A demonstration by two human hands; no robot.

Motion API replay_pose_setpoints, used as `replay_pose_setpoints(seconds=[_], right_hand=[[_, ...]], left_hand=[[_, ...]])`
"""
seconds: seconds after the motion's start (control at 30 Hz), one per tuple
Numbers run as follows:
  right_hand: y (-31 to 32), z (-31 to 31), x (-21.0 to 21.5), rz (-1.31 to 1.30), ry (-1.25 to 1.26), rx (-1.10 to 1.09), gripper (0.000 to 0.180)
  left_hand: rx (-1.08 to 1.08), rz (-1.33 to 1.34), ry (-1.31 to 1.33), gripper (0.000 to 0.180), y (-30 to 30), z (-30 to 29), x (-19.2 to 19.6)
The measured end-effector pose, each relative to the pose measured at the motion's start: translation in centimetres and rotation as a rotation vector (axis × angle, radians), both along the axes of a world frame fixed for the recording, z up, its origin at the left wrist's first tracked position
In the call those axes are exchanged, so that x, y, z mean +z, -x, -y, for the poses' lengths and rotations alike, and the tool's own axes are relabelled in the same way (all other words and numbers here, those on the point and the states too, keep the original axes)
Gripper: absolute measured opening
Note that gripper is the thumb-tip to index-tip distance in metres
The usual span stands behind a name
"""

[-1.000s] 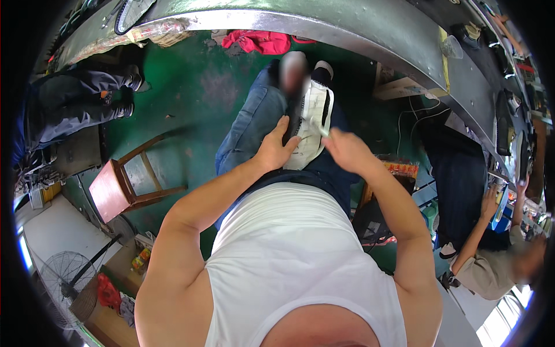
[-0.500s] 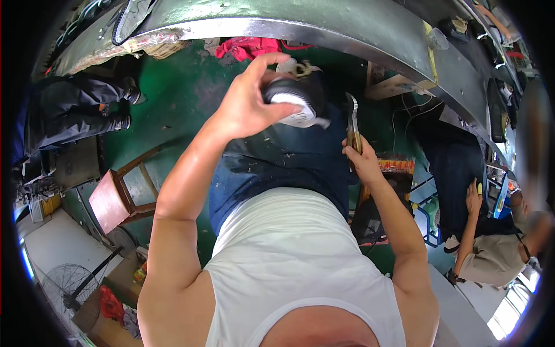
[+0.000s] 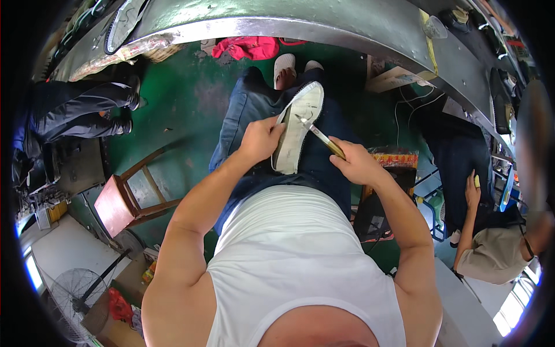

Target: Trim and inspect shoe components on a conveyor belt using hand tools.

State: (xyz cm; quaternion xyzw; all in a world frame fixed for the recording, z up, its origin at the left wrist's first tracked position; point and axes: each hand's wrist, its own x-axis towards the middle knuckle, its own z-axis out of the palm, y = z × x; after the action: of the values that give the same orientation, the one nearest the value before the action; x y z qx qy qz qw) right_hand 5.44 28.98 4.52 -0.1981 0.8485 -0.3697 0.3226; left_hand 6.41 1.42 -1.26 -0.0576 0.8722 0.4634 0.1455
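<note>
A shoe (image 3: 293, 141) lies bottom side up over my lap, its pale underside toward me and a dark stitched-looking edge around it. My left hand (image 3: 261, 140) is closed on the shoe's left edge, thumb near the underside. From the right, my right hand (image 3: 354, 161) grips a metal tool (image 3: 321, 137) by its yellow-brown handle. The tool's silver curved tip is at the upper middle of the underside; whether it touches cannot be made out. My legs in blue jeans (image 3: 234, 124) are beneath the shoe.
A long metal workbench (image 3: 277, 29) curves across the front, with another sole (image 3: 122, 26) at its left. At left are a wooden chair (image 3: 118, 202), a fan (image 3: 78, 295) and a person's legs (image 3: 87, 107). Another person (image 3: 497, 254) sits at right. A red cloth (image 3: 248, 47) lies on the floor.
The shoe has been turned, its underside now facing up, and lowered toward my lap. My left hand moved down with it. My right hand swung the tool left, its tip now over the underside.
</note>
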Motion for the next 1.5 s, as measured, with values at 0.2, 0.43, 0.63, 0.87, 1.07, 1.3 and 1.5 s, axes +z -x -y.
replay_pose_setpoints(seconds=[0.2, 0.43, 0.63, 0.87, 1.07, 1.3, 1.5], right_hand=[[3.2, 2.0, 1.7, -0.066, -0.165, 0.189, 0.041], [7.6, 4.9, 5.4, 0.119, -0.495, 0.401, 0.029], [3.7, 4.5, 0.2, -0.059, -0.208, 0.178, 0.028], [-2.8, 5.5, -5.9, 0.077, 0.072, -0.338, 0.031], [1.4, 2.4, -3.5, -0.230, -0.087, -0.037, 0.028], [1.8, 3.1, -4.3, 0.769, 0.269, -0.331, 0.022], [2.0, 3.8, -1.1, 0.830, 0.333, -0.457, 0.027]], left_hand=[[-0.052, -0.343, 0.195, 0.024, -0.9, -1.8, 1.1], [0.056, -0.004, 0.103, 0.044, 0.5, -1.2, -2.2], [0.295, 0.562, -1.401, 0.055, 0.4, -0.3, -3.6], [0.280, 0.316, -1.003, 0.066, 1.7, -1.6, -4.6], [0.316, 0.235, -0.792, 0.059, 1.5, -2.8, -3.9], [0.273, 0.106, -0.558, 0.057, 1.4, -3.1, -3.5], [0.182, -0.011, -0.452, 0.056, 1.0, -2.9, -3.6]])
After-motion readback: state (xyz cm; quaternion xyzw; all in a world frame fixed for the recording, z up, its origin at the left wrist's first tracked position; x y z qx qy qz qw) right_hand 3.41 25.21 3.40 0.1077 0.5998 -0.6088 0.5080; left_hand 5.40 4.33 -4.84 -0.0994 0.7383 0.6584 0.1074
